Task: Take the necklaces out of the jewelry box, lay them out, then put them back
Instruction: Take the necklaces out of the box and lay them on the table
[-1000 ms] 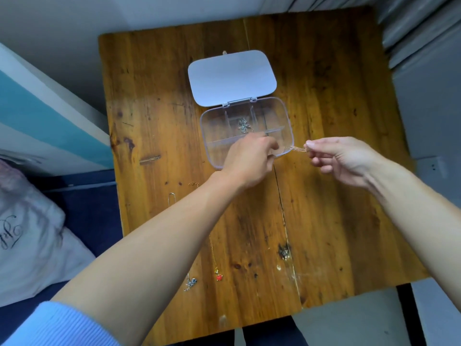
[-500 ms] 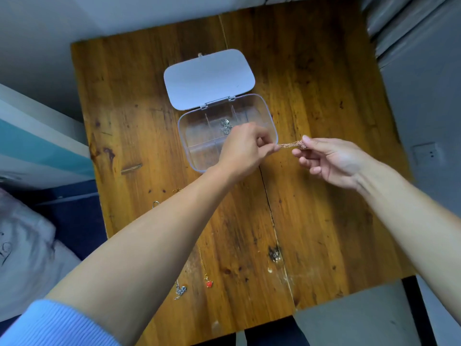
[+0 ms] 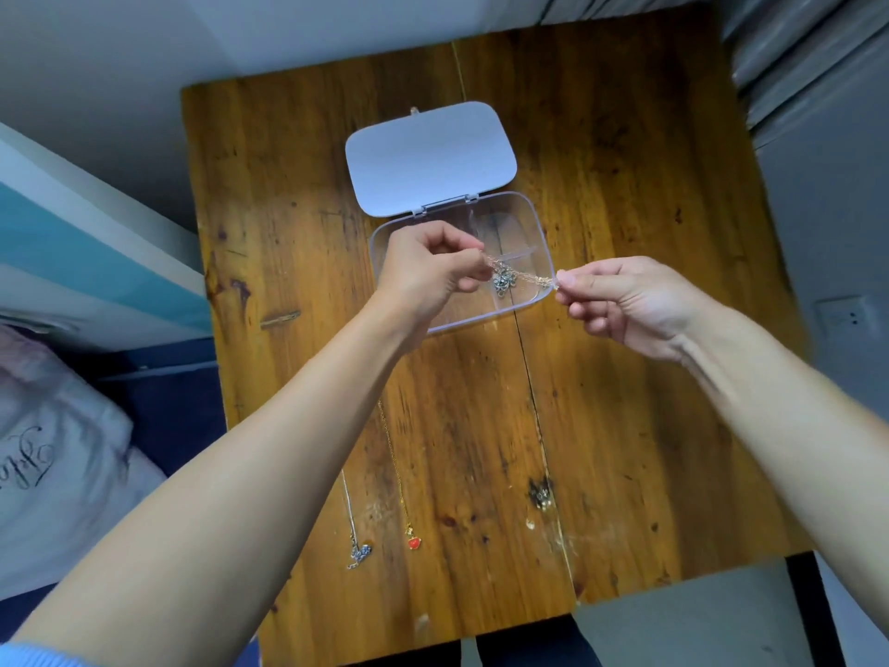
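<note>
While the clear plastic jewelry box (image 3: 519, 300) is sitting open on the worn wooden table (image 3: 625, 402), the left hand (image 3: 428, 276) and right hand (image 3: 630, 300) are each pinching an end of a thin gold chain necklace (image 3: 524, 276), holding it stretched above the box.

Open box (image 3: 539, 233) at table (image 3: 625, 377) centre-rear, lid (image 3: 430, 156) lying behind it. Chain (image 3: 522, 275) stretched between both hands over box. Two necklaces (image 3: 401, 493) on table nearer, left of centre.
</note>
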Demonstrator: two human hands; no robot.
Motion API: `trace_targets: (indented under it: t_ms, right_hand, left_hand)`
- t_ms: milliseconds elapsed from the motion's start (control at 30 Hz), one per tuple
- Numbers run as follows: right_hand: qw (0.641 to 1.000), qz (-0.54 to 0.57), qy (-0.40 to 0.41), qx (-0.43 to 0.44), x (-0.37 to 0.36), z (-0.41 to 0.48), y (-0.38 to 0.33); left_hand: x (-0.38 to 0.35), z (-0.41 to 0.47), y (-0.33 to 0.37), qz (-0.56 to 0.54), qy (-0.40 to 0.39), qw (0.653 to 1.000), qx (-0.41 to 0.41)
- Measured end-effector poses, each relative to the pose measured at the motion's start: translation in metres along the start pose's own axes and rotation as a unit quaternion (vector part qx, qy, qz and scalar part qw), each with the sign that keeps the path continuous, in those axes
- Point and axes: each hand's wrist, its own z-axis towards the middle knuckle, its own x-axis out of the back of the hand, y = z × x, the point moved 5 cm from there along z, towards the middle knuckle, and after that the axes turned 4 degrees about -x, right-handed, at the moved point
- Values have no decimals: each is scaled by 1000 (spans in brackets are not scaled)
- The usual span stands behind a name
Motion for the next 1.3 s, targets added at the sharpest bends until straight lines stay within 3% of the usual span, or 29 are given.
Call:
trace_targets:
  t_ms: [100, 267, 400, 600, 733, 867, 1033, 1200, 1300]
  right_hand:
    - [999, -31, 14, 7, -13, 3, 2]
    - [998, 39, 39, 33, -24, 5, 5]
    - [997, 70, 12, 15, -37, 3, 9]
    - [1000, 15, 0, 11, -42, -7, 10]
    - [987, -116, 52, 97, -34, -22, 4]
    - [957, -207, 114, 167, -23, -32, 17]
    - [941, -288, 163, 77, -7, -20, 78]
    - [926, -305, 215, 63, 4, -13, 106]
    - [884, -375, 274, 57, 7, -17, 107]
  left_hand:
    - [17, -7, -7, -55, 12, 998, 23]
    - [44, -14, -14, -114, 40, 992, 48]
    - [53, -20, -18, -52, 15, 997, 53]
    - [45, -26, -23, 113, -14, 993, 4]
    - [37, -30, -20, 274, -18, 959, -72]
    - [34, -41, -23, 340, 5, 931, -131]
    - [13, -57, -51, 439, -60, 879, -175]
    - [-10, -60, -77, 508, -132, 833, -176]
    - [-24, -55, -81, 519, -149, 818, -197]
